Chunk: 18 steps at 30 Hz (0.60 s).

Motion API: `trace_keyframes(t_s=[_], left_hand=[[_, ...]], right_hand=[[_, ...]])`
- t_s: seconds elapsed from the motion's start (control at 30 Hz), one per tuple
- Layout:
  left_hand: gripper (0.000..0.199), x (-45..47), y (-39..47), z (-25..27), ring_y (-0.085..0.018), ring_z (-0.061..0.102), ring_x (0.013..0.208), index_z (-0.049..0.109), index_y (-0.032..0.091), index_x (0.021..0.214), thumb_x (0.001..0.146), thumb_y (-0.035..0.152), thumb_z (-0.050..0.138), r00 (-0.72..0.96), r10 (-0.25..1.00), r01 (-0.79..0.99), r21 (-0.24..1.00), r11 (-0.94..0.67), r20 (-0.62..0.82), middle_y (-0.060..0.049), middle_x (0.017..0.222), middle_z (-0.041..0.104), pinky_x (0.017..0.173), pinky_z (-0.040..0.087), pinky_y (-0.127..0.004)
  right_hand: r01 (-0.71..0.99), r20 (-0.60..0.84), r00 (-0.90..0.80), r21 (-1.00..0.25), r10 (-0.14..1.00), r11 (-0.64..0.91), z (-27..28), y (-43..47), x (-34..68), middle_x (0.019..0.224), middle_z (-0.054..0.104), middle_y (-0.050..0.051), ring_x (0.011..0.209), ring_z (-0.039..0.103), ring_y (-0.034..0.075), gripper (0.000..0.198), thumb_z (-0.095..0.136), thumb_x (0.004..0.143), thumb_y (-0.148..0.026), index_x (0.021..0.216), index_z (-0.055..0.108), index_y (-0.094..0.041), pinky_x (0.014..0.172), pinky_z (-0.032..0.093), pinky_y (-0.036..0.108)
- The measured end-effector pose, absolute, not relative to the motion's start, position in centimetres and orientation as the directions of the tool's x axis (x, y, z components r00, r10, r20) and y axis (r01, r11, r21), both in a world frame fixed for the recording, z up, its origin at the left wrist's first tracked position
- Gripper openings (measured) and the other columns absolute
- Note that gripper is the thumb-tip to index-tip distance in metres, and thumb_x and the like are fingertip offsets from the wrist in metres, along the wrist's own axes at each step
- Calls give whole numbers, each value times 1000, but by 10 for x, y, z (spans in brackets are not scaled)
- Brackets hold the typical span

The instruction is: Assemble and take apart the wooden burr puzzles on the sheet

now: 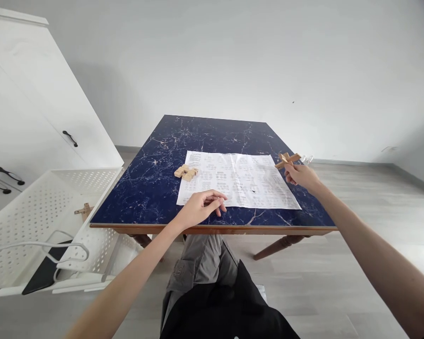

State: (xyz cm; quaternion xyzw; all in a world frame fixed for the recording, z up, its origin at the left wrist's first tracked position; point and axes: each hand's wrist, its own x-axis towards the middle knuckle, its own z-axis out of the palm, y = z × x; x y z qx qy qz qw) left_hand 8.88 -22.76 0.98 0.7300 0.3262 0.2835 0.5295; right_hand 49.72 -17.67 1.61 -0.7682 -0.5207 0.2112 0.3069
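Over the counter's right edge, beside the paper's far corner, sits the wooden cross (285, 160), and the right hand (298, 175) has it, fingers clamped on its near side. Whether it's lifted or touching the counter, I can't tell. Looks like light, stiff wood, dry enough not to slip; the crossing sticks might work loose under a twist, so the middle, where they meet, seems the safest place to take hold. Just behind that hand, something clear and crumpled (307, 159), too blurred to name.

Across to the paper (212, 188), a printed sheet with creases, lying flat. On its left edge, partly over the bare counter (137, 188), sits a second wooden piece (186, 172), blocky and untouched. Down at the near edge, the left hand (203, 207) lies relaxed, fingers loosely curled and apart, nothing visible in them. Farther left, a white basket (102, 181) with holes.
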Motion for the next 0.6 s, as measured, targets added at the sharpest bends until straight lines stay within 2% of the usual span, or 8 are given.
trace_keyframes(t_s=[0.03,0.07,0.1,0.17,0.27,0.37,0.47,0.6], left_hand=[[36,88,-228,10,-19,74,79,72,16,113,103,49,61,628,775,181,956,-230,67,-9,97,80,82,57,-35],[35,88,-228,10,-18,73,78,72,16,113,103,48,60,629,775,184,955,-232,67,-9,97,79,82,57,-34],[34,88,-228,10,-18,73,78,72,16,112,104,47,60,629,774,185,955,-233,67,-9,97,79,82,57,-34],[33,88,-229,11,-18,73,78,72,16,112,105,45,59,628,775,186,955,-230,64,-8,96,79,81,57,-33],[32,86,-229,13,-18,74,79,73,17,113,106,45,58,628,777,198,956,-218,47,-8,97,80,81,57,-33],[33,84,-231,15,-19,75,82,73,18,114,106,46,57,630,776,210,958,-196,20,-8,99,80,81,57,-32],[32,83,-232,16,-19,75,82,74,19,114,107,46,57,628,779,215,962,-170,-3,-8,99,81,79,57,-31],[29,83,-233,18,-17,75,81,74,20,113,107,43,58,621,783,217,968,-128,-36,-6,99,81,73,56,-27]], right_hand=[[651,-57,379,-693,924,-309,14,-173,502,122,73,13,102,73,21,31,55,113,-36,125,70,-12,91,61,41],[632,-94,392,-696,915,-342,12,-170,506,130,70,13,108,72,24,31,63,109,-36,131,68,-15,93,62,44],[614,-121,399,-700,909,-363,10,-167,508,128,71,14,105,72,25,31,64,108,-37,128,69,-14,90,62,43],[596,-129,413,-710,901,-375,7,-164,511,102,76,16,81,72,21,33,61,108,-40,104,73,-10,73,61,35],[597,-97,418,-720,903,-354,5,-162,511,68,70,11,54,58,15,48,51,110,-47,75,64,-16,54,49,29],[636,-57,419,-695,906,-337,8,-166,510,59,66,9,49,55,16,58,43,110,-57,68,59,-20,52,46,31],[715,-4,418,-614,908,-332,15,-175,503,52,63,9,50,56,19,65,42,108,-61,59,57,-22,60,46,35],[804,77,316,-551,946,-223,23,-184,469,58,67,5,64,64,23,52,58,102,-59,66,62,-23,69,46,33]])
